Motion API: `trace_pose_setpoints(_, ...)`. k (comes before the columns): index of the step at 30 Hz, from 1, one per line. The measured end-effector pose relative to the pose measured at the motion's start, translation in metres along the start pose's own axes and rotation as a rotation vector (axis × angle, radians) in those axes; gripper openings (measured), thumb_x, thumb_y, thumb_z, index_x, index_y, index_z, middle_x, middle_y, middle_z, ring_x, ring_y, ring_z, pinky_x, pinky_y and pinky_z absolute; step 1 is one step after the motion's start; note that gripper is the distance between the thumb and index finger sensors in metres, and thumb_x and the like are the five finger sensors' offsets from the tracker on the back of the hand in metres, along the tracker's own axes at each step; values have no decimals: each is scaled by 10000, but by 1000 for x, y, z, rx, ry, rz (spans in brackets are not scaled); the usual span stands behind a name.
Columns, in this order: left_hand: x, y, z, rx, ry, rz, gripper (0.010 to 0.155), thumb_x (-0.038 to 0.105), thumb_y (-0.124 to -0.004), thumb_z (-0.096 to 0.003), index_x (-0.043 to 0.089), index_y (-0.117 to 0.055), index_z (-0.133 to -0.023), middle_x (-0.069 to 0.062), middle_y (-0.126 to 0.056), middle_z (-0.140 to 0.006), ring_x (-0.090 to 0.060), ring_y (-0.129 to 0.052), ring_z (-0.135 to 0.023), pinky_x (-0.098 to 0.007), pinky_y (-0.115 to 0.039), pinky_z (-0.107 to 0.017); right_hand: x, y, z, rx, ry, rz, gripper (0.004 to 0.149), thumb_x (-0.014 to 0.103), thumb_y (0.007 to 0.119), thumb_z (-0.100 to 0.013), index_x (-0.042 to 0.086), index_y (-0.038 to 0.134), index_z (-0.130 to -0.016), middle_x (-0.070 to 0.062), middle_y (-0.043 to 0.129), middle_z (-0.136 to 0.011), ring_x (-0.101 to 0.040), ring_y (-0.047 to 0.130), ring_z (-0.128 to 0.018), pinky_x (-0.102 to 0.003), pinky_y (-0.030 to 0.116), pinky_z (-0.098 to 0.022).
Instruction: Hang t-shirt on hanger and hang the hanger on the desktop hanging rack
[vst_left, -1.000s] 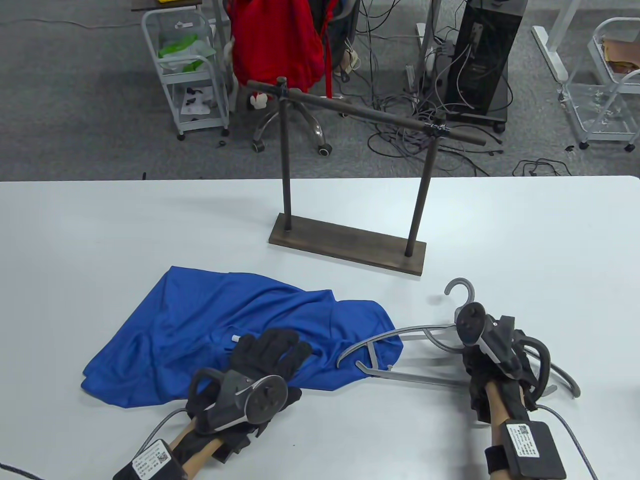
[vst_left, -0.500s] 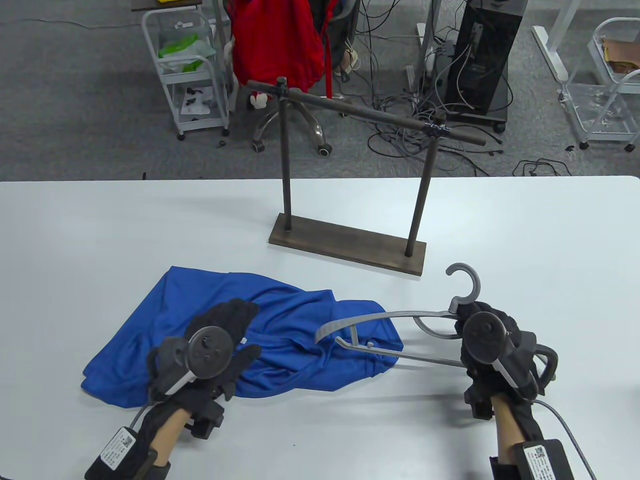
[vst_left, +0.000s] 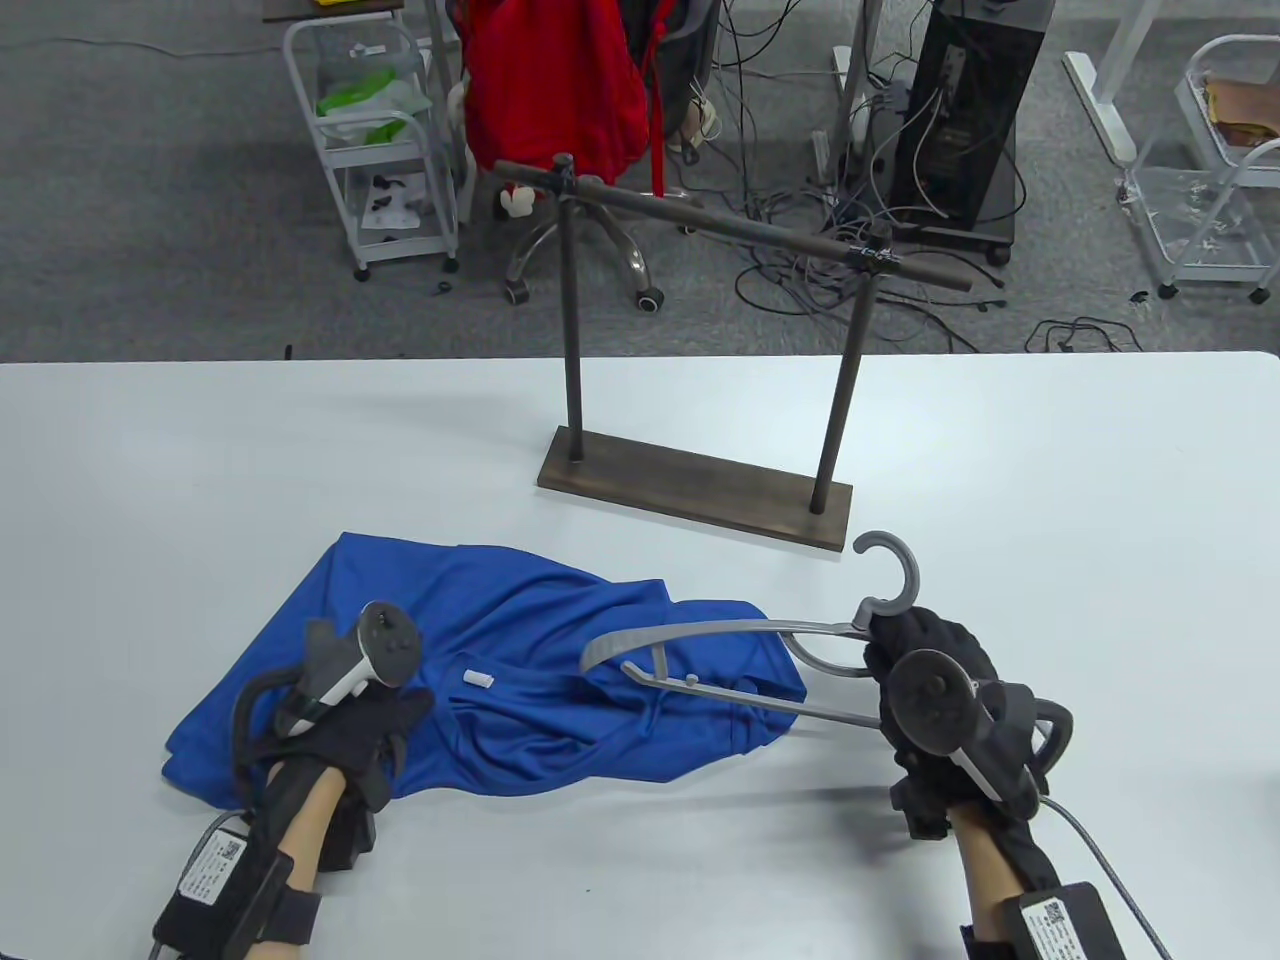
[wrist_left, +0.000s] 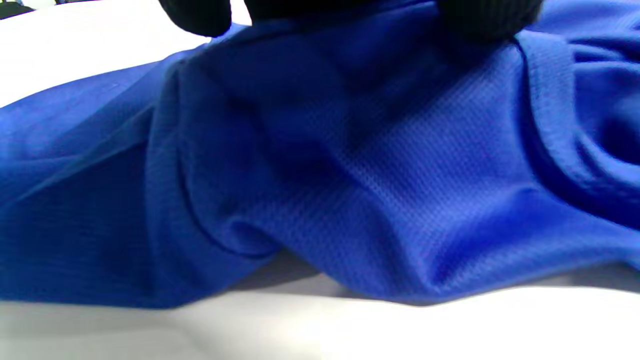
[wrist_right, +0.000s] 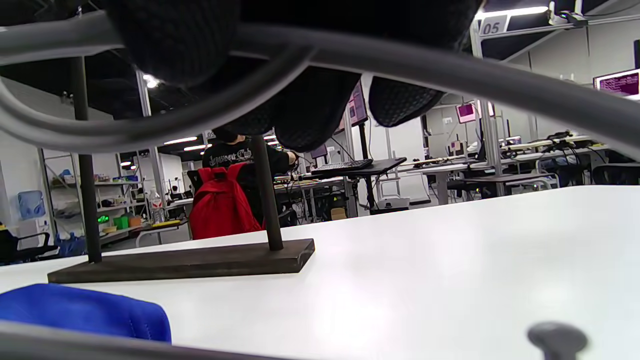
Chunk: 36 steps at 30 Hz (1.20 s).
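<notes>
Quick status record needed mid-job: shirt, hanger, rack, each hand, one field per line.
shirt: blue t-shirt lying crumpled on the white table, not on hanger
hanger: grey plastic hanger, one arm over the shirt's right edge
rack: dark wooden desktop rack, bar bare
left hand: grips shirt fabric at its left part
right hand: holds hanger near the hook

Fine-meshed blue cloth t-shirt (vst_left: 560, 650), matt grey hanger (vst_left: 720, 640), dark wooden-looking rack (vst_left: 700, 490), smooth white table (vst_left: 1050, 480).
</notes>
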<state>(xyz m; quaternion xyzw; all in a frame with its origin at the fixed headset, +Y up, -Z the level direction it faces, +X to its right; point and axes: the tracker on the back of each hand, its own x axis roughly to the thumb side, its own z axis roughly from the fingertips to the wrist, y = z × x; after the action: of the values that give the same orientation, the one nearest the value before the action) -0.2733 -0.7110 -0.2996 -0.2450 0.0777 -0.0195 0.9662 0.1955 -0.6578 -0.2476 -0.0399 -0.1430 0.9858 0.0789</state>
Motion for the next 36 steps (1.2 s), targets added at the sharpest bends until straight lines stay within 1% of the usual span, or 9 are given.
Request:
trace_pose_setpoints(2,2,0,-2,16,0,-12,649,573,-708,-457,506,-544,-1081,142,-737,-1032,-182,-751,-983,-567,-544,-846,3,2,1,3,-9,7,463,372,759,-449,357,695,-908,90,843,-910,-165,921,-857,-522,775,-714)
trace_pose_setpoints(4,3,4,1,108,-21,-14,479,539,-751,-451,524,-743,-930,171,-841,-890,-153,-849,-862,-545,-611,-821,6,2,2,-2,-25,8,464,370,760,-448,353,697,-908,85,840,-911,-167,923,-854,-522,776,-712)
trace_pose_setpoints(7,4,11,7,203,-47,-1,409,517,-782,-439,528,-814,-846,179,-886,-824,-142,-892,-804,-534,-645,-805,10,1,3,-3,-33,10,465,373,759,-449,357,695,-909,89,842,-910,-164,922,-855,-519,777,-714)
trace_pose_setpoints(12,2,23,23,341,-87,81,402,532,-771,-436,546,-826,-834,176,-841,-989,-146,-850,-953,-554,-615,-825,15,-1,6,-32,-55,-4,463,378,759,-451,358,696,-909,92,843,-909,-162,924,-852,-517,780,-712)
trace_pose_setpoints(15,1,32,37,418,-144,134,405,536,-765,-435,551,-825,-835,172,-829,-1025,-148,-836,-982,-555,-614,-826,20,-5,9,-62,-77,-24,463,378,760,-451,357,697,-909,90,845,-905,-164,925,-848,-517,781,-710)
trace_pose_setpoints(20,7,46,70,494,-300,280,406,537,-747,-443,535,-825,-841,170,-836,-1016,-150,-841,-973,-554,-620,-821,36,-17,19,-136,-135,-34,464,381,760,-451,350,700,-910,84,854,-892,-165,938,-823,-513,801,-693)
trace_pose_setpoints(25,17,52,95,566,-402,330,405,545,-734,-446,533,-822,-842,174,-842,-1011,-146,-849,-967,-550,-628,-819,49,-28,30,-211,-188,-16,463,390,764,-452,344,707,-909,76,864,-878,-164,952,-796,-503,821,-672)
trace_pose_setpoints(31,27,51,109,627,-467,347,409,548,-733,-446,505,-829,-841,173,-860,-994,-147,-871,-945,-545,-650,-806,64,-36,43,-322,-256,-9,460,402,766,-455,334,715,-907,63,876,-855,-167,972,-741,-489,838,-650)
trace_pose_setpoints(36,28,52,126,714,-560,483,412,557,-746,-441,526,-831,-843,171,-848,-1011,-147,-859,-960,-546,-647,-810,85,-41,57,-423,-331,61,459,419,767,-457,321,722,-904,52,887,-821,-154,989,-652,-465,861,-617)
